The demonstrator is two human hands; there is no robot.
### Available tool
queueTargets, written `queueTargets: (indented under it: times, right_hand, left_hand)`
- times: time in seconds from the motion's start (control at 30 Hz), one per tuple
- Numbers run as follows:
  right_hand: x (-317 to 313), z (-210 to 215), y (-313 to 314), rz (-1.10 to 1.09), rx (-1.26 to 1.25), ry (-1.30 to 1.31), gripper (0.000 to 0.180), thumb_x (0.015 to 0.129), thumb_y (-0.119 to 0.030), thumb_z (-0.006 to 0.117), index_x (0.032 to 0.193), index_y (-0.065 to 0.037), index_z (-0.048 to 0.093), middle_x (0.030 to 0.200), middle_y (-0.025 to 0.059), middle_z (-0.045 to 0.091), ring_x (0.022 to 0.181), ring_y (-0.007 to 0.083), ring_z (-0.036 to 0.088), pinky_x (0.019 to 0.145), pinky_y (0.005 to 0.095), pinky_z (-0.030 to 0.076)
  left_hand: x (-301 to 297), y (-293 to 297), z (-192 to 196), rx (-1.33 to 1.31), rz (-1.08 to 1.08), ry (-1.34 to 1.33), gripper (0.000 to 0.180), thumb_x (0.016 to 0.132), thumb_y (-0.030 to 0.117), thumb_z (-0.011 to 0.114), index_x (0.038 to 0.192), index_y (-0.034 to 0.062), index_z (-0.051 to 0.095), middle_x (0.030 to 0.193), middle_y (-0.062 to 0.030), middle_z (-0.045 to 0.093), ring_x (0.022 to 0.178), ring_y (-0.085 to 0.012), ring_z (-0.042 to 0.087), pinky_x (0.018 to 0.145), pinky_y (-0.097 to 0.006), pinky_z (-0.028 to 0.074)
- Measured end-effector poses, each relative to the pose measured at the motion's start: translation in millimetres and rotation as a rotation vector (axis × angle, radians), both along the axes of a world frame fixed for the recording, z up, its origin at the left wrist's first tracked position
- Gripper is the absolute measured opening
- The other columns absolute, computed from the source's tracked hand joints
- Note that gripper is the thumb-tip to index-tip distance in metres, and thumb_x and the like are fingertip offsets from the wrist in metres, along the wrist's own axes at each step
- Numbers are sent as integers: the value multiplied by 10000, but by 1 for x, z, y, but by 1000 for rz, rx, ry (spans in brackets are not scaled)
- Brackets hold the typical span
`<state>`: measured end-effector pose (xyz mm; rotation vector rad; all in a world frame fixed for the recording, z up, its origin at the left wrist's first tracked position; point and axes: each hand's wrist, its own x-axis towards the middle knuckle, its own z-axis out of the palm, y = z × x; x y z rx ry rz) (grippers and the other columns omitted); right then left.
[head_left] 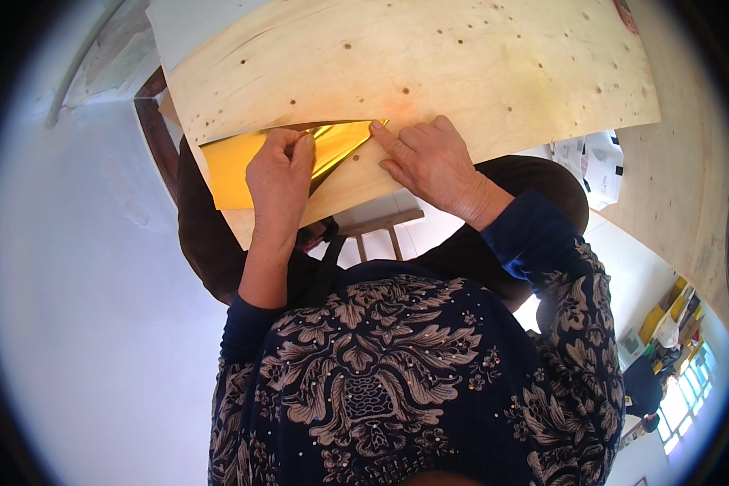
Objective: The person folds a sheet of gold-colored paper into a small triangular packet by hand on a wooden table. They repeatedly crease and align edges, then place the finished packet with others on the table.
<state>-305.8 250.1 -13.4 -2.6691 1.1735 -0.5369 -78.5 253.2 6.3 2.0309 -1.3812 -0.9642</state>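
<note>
Head view, upper centre: left hand (279,176) pinched gold foil (232,168), hiding its middle; right hand (436,162), fingers loosely parted, touched its tip.

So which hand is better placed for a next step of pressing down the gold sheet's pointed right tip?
Probably the right hand: its index fingertip is at that tip of the gold sheet. The left hand sits farther away, fingers curled over the sheet's middle.
</note>
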Motion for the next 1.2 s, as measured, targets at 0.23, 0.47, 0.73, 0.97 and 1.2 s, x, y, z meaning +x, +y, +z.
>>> queueTargets:
  times: [0.23,0.47,0.73,0.97,1.2]
  right_hand:
    - [0,2,-1,-5,58,70,460,833,-266,678,1237,-56,612,799,23,557,760,188,561,720,356,388]
    - [1,4,0,-10,31,92,446,837,-275,671,1224,-57,627,812,27,559,773,181,563,720,356,387]
    - [1,2,-1,-13,2,51,514,792,-243,717,1255,-54,600,765,40,527,719,206,552,667,356,394]
    - [1,1,0,-18,-3,48,505,807,-253,705,1261,-60,597,773,39,530,724,204,552,674,354,390]
    - [0,-1,1,-33,3,78,443,866,-297,642,1240,-59,622,790,35,566,753,196,569,706,354,381]
  left_hand:
    - [0,-8,3,35,-22,-72,225,860,243,661,874,18,668,709,-117,679,659,-255,656,647,-347,500]
    - [2,-18,6,69,-71,-163,267,863,259,675,820,-2,642,618,-68,647,528,-140,587,571,-271,464]
    - [5,-22,6,39,-152,-223,289,846,280,673,802,-4,637,625,-90,661,567,-193,626,601,-308,489]
    - [7,-25,2,74,-166,-275,306,842,295,673,794,-5,637,636,-109,664,600,-223,641,625,-327,497]
    - [5,-25,-2,37,-173,-355,318,840,313,685,803,0,642,697,-135,677,654,-256,650,671,-353,503]
